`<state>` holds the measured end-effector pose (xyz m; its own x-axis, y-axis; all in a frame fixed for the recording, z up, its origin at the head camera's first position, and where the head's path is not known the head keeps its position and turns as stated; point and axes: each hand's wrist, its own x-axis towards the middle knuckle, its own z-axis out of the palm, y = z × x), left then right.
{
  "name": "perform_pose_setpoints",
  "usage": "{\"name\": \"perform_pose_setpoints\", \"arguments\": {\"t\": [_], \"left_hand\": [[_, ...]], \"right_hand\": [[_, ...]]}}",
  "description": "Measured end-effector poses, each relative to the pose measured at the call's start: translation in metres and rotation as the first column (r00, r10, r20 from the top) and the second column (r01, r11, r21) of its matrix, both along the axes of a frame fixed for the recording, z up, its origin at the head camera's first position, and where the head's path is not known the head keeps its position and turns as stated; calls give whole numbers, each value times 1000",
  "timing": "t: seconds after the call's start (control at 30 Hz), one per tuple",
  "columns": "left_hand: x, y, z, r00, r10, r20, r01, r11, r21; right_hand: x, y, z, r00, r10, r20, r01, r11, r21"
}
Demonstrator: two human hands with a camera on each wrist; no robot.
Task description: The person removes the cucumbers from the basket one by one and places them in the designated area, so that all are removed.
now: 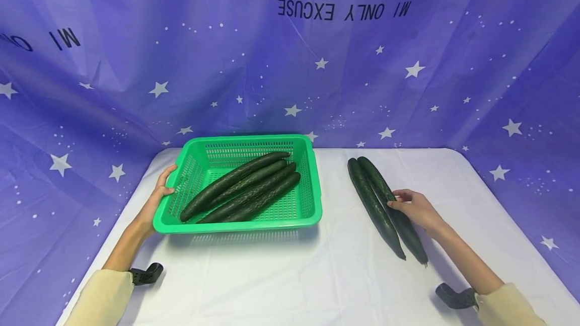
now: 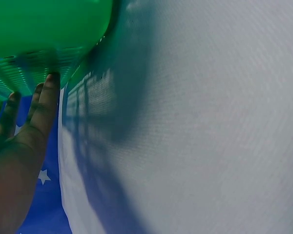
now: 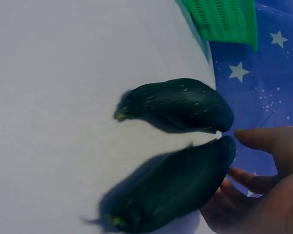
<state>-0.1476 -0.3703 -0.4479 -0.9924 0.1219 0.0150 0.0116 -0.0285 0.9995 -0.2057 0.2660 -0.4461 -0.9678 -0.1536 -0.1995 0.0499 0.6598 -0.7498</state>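
A: Where does the outer cucumber point(image 1: 409, 230) lie?
B: At the right hand point(image 1: 419, 211), whose thumb and fingers, moderately parted, curl about it; firmness of hold is hard to judge.
A: And beside it?
B: The inner cucumber point(image 1: 375, 209), toward the left hand point(image 1: 151, 206), whose nearly straight fingers rest against the green basket point(image 1: 237, 227) containing four cucumbers point(image 1: 246, 183).

At left on the white cloth-covered tabletop point(image 1: 272, 275), a green rectangular plastic basket point(image 1: 237, 227); side by side in it, four long dark-green cucumbers point(image 1: 249, 192). Right of the basket, well apart, a slanting pair of long dark-green cucumbers point(image 1: 373, 208). Behind the tabletop, a purple star-printed cloth backdrop point(image 1: 272, 74). At the basket's left side, left fingers point(image 1: 164, 175); on the pair's right-hand cucumber point(image 1: 404, 225), right fingers point(image 1: 403, 193).
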Motion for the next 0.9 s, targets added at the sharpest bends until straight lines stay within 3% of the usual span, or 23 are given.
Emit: {"name": "perform_pose_setpoints", "arguments": {"t": [0.23, 0.33, 0.5, 0.7, 0.9], "left_hand": [[-1, 0, 0, 1000, 4, 6, -4, 1000, 1], [-1, 1, 0, 1000, 1, 5, -1, 1000, -1], [-1, 1, 1, 1000, 0, -3, 0, 1000, -10], [0, 2, 2, 1000, 1, -9, -1, 1000, -19], [0, 2, 1, 1000, 2, -7, -2, 1000, -10]], "right_hand": [[-6, -15, 17, 981, 12, -194, -7, 1000, 27], [-7, -26, 27, 976, 27, -217, -24, 1000, 16], [-7, -50, 41, 973, 74, -217, -101, 988, -116], [-7, -93, 58, 938, 191, -289, -262, 937, -231], [-5, -139, 72, 885, 332, -326, -431, 849, -306]]}}
